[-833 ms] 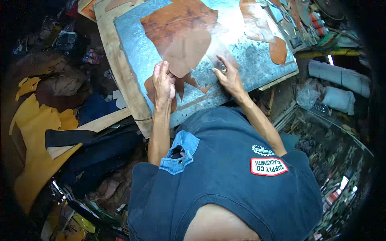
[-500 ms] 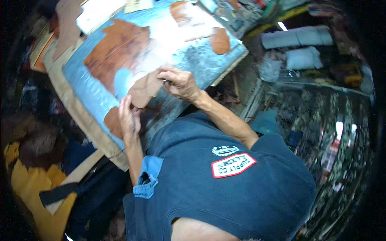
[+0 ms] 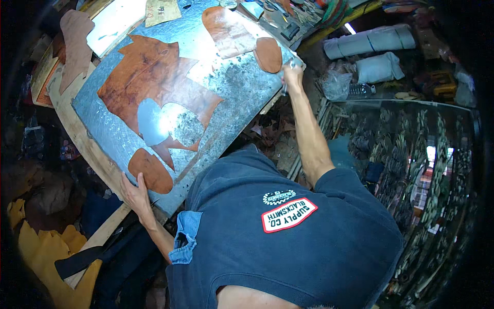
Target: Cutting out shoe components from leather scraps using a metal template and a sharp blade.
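Note:
My left hand (image 3: 135,194) is at the near left edge of a metal-topped work board (image 3: 216,121). Its fingers are apart, with one tip touching a rounded brown leather piece (image 3: 150,171). At the board's right corner, my right hand (image 3: 293,77) is closed round something small with a metallic glint, too unclear to name. Close to it lies another rounded leather piece (image 3: 268,55). A large, irregular brown leather sheet (image 3: 141,77) is spread over the board, with rounded gaps cut in its near side. Bare bluish metal shows through these gaps.
A long brown leather piece (image 3: 216,26) lies at the far edge, near several tools (image 3: 290,31). Pale paper (image 3: 163,11) is at the back. Wrapped white rolls (image 3: 370,42) sit right, above a glass-topped case (image 3: 401,103). Yellow leather (image 3: 46,262) hangs lower left.
Both hands have parted: the left moved down to the near left edge, the right out to the right corner. The light brown leather piece held between them is out of both hands.

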`<state>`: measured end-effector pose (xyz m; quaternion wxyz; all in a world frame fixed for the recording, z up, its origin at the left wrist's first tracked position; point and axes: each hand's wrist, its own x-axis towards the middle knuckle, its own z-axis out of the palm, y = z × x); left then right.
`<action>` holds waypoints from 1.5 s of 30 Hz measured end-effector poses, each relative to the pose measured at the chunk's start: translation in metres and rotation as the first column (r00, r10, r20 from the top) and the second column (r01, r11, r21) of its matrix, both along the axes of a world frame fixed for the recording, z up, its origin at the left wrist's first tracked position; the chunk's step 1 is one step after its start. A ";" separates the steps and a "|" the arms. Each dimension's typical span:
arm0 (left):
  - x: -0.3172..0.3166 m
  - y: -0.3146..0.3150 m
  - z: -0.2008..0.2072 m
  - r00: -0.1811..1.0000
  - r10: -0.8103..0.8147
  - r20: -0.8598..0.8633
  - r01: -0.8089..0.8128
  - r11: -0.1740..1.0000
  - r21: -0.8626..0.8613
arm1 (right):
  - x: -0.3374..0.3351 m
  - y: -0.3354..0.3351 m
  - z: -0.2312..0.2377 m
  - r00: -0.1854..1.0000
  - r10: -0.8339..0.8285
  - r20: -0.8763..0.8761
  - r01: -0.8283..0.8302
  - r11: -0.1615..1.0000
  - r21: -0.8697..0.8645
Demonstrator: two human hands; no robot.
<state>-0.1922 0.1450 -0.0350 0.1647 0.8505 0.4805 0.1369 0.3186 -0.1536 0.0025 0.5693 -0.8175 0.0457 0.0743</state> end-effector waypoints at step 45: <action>0.022 0.017 -0.003 0.978 -0.137 0.155 0.149 0.986 -0.072 | -0.170 0.255 -0.012 -0.240 0.955 -0.176 -0.619 -0.290 -0.730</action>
